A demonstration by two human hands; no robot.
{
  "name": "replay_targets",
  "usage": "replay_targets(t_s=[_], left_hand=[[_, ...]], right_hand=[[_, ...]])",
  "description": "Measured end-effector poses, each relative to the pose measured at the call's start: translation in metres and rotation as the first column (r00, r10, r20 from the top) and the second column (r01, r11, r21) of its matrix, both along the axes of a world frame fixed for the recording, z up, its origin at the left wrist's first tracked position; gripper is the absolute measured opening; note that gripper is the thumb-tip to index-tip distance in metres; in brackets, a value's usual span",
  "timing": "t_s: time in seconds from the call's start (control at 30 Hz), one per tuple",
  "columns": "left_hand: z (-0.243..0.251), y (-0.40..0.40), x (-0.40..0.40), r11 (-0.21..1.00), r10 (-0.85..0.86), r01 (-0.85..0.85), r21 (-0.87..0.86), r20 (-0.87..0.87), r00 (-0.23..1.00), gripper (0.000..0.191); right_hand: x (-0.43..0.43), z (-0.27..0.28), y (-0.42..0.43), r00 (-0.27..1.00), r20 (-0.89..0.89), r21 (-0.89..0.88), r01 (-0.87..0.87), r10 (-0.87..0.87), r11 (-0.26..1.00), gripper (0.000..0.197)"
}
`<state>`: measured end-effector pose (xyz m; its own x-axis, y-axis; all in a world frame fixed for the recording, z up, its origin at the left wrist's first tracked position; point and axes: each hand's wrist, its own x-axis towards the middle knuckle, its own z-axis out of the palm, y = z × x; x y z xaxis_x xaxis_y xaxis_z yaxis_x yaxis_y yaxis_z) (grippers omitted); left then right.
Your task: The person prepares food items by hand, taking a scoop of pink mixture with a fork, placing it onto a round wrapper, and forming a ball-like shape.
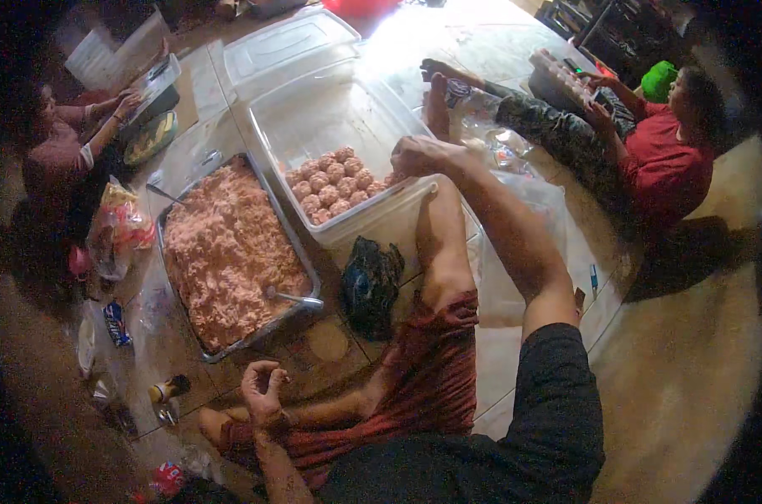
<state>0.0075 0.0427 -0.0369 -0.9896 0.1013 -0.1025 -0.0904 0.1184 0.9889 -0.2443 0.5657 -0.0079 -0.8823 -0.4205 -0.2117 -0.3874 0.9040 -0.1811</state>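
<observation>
A clear plastic storage bin [349, 120] stands before me, with rows of pink meatballs [330, 179] grouped along its near side. Inside its right wall is my right hand [423, 156], bent down at the end of the row. Its fingertips are hidden, so I cannot tell whether a ball is in them. Left of the bin, a metal tray [314, 286] is heaped with pink ground meat mixture [229, 246]. A spoon [296, 298] rests in the meat at the near right corner. Below the tray, my left hand [264, 385] hovers above my leg, fingers loosely curled with nothing visible between them.
A dark plastic bag [372, 286] lies between bin and knee. Behind the bin is a clear lid [292, 44]. Packages and a small bottle [168, 389] line the left. One person [664, 151] sits at right holding a tray; another [59, 138] works at left.
</observation>
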Motion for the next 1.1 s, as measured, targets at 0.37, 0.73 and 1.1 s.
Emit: replay_targets(t_s=[0.37, 0.73, 1.1], left_hand=[[-0.019, -0.003, 0.0, 0.984, -0.112, 0.107, -0.14, -0.028, 0.993, 0.014], [0.027, 0.001, 0.013, 0.969, -0.059, 0.05, -0.241, -0.032, 0.998, 0.014], [0.007, 0.022, 0.01, 0.977, -0.033, 0.031, -0.213, -0.008, 0.999, 0.014]], right_hand=[[0.009, -0.001, 0.018, 0.991, -0.128, -0.281, 0.002, -0.04, 0.96, 0.031], [0.013, 0.026, -0.001, 0.986, 0.104, -0.307, 0.16, -0.133, 0.938, 0.026], [0.044, 0.079, 0.011, 0.916, -0.306, -0.453, 0.101, -0.261, 0.886, 0.018]])
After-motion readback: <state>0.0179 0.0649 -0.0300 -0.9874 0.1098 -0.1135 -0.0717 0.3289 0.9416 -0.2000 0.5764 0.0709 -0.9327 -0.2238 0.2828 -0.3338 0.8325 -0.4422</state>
